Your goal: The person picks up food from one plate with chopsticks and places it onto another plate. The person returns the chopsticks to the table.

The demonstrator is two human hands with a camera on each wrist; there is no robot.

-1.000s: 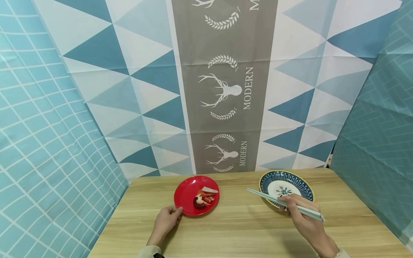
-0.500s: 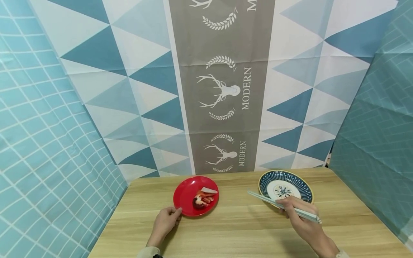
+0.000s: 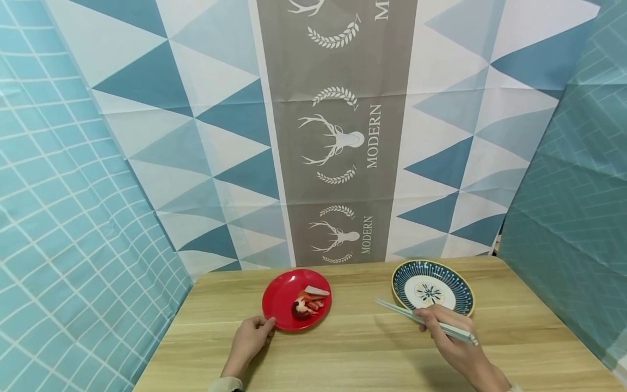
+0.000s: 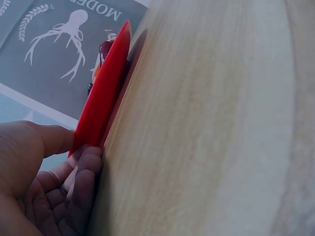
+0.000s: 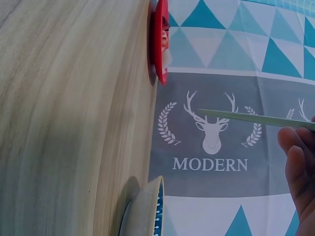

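My left hand (image 3: 251,338) pinches the near-left rim of a red plate (image 3: 280,305) between thumb and fingers, as the left wrist view also shows. Several small food pieces (image 3: 309,302), orange, brown and white, lie on the plate's right half. In my right hand (image 3: 453,337) is a pair of pale green chopsticks (image 3: 399,310), held above the table with their tips pointing left. Nothing sits between the tips. Just beyond this hand stands a blue-and-white patterned bowl (image 3: 431,291) with a yellow rim, its near edge partly overlapped by the fingers.
The wooden table (image 3: 343,354) ends at a patterned cloth backdrop (image 3: 343,136) behind the dishes. Blue tiled-print cloth (image 3: 73,190) hangs on the left and teal cloth (image 3: 573,218) on the right. A stretch of tabletop separates plate and bowl.
My right hand has shifted slightly left and towards me with the chopsticks, uncovering more of the bowl. The left hand stays on the plate's rim.
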